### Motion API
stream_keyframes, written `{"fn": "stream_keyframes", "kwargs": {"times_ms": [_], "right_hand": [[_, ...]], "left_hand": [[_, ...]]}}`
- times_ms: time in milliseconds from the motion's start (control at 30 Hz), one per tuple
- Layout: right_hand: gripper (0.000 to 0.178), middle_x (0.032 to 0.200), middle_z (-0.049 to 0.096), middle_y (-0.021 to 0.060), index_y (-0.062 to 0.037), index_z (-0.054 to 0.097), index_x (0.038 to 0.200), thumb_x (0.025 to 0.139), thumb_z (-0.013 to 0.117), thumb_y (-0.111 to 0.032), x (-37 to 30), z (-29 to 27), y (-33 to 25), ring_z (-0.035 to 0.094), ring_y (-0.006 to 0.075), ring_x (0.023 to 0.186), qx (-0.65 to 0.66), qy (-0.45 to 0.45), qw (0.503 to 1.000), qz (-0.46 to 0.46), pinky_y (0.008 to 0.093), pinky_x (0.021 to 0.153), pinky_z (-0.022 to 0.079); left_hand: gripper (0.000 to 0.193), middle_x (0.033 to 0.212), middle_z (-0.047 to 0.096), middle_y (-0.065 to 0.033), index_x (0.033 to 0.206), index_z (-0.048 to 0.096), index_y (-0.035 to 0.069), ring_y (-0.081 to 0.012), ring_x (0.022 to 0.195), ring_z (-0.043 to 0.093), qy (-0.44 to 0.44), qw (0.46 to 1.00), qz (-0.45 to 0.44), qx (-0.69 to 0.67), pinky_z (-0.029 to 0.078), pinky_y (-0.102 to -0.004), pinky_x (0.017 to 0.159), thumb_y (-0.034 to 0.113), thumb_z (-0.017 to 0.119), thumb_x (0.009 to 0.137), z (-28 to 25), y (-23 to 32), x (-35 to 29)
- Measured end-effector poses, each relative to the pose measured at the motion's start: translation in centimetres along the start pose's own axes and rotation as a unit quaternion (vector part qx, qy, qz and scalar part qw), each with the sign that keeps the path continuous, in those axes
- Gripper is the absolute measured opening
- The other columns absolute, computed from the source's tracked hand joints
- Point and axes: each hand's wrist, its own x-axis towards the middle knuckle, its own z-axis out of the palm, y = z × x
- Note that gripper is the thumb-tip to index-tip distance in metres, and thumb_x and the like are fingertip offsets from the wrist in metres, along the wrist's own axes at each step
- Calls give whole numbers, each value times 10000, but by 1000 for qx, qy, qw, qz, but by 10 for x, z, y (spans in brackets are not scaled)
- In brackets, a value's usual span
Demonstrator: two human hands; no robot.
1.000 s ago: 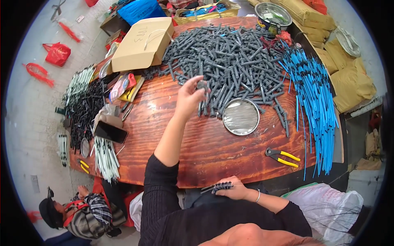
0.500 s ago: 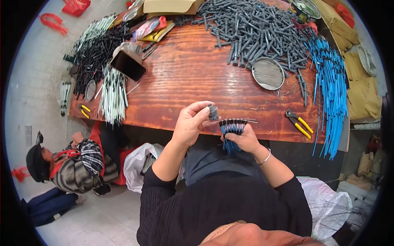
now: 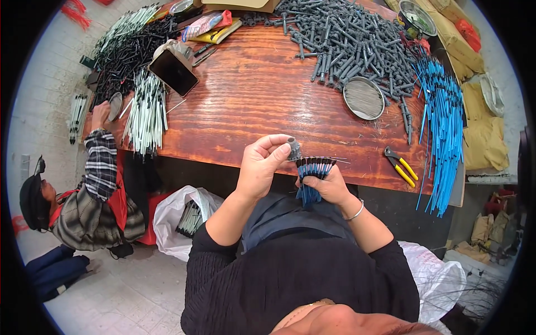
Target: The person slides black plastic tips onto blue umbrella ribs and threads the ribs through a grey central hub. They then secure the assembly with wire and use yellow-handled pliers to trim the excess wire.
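Observation:
My left hand pinches a short grey ribbed plastic fitting between thumb and fingertips. Its lower end is right beside a fan of thin blue sticks with black tips. Those sticks are clasped in my right hand, thumb across the front and tips upward. Fine wires stick out sideways past the black tips; whether one enters the fitting cannot be made out. Both hands are just off the table's near edge, above my lap.
Heaped grey plastic pieces cover the far right of the wooden table, near a round dish of fine wires. Yellow-handled pliers lie beside blue sticks. At left are a phone, white sticks and a seated co-worker.
The fitting has come closer to the stick tips, against the left end of the bundle. The co-worker's arm has reached up to the small dish on the table's left. The view has shifted slightly.

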Motion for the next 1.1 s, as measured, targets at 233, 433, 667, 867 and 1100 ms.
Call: {"fn": "stream_keyframes", "kwargs": {"times_ms": [233,433,667,867,1100], "right_hand": [[139,804,639,37,-4,643,919,808,637,-88,1,1,-1,596,100,737,9,4,1000,-11,239,672,482],[152,827,650,41,-9,647,936,792,645,-56,2,4,-7,600,98,761,4,10,1000,-8,241,694,484],[153,826,654,37,-8,648,937,789,644,-46,2,1,-5,598,89,771,8,9,1000,-18,239,699,481],[147,817,650,21,-15,648,930,796,644,-74,2,2,-6,585,74,749,-28,-8,999,-17,228,681,471],[184,777,627,4,-10,640,904,791,665,-153,4,-1,-12,561,70,704,-32,-60,998,-17,236,644,456]], "left_hand": [[387,1065,594,-175,1149,488,-51,-167,910,605,-7,991,103,87,498,-272,811,-38,619,785,20,-6,-13],[446,1092,576,-158,1148,494,-50,-156,940,583,22,988,105,108,491,-260,812,-71,658,733,26,-6,-15],[487,958,557,-82,1133,513,-49,-123,847,562,20,880,270,391,482,-227,756,-49,708,686,22,-8,-7],[447,899,537,-62,1068,564,-50,-118,798,544,31,899,257,354,462,-229,710,-26,736,656,22,-6,-9],[381,885,564,-82,1004,597,-56,-126,780,548,-43,909,241,337,446,-227,683,11,739,656,14,4,-8]]}}
